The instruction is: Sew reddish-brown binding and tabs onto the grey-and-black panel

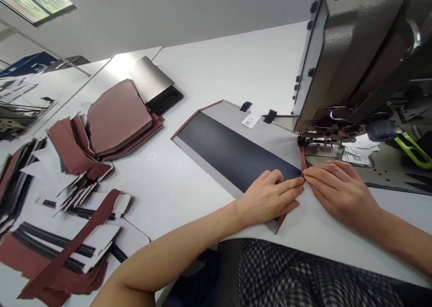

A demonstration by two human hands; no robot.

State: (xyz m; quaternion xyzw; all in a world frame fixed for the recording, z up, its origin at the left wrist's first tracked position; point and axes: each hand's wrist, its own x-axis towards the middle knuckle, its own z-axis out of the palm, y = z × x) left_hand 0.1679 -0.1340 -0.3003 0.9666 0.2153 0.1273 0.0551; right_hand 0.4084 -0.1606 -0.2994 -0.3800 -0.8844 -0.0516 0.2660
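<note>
A grey mesh panel (266,134) with a dark centre strip (232,154) and maroon edge binding (303,157) lies on the white table, its right end under the sewing machine's presser foot (302,140). My left hand (270,197) lies flat on the panel's near corner, fingers stretched toward the binding. My right hand (337,185) rests beside it, fingertips pressing the binding just in front of the needle. The fingertips of both hands nearly meet. A small white label (250,120) and two black tabs (270,115) sit at the panel's far edge.
The grey sewing machine (354,60) fills the upper right, with a green-handled tool (415,150) and paper tags (357,154) behind it. Stacks of maroon pieces (118,118), a grey sheet (150,77) and mixed white, black and maroon cut parts (60,235) cover the table's left side.
</note>
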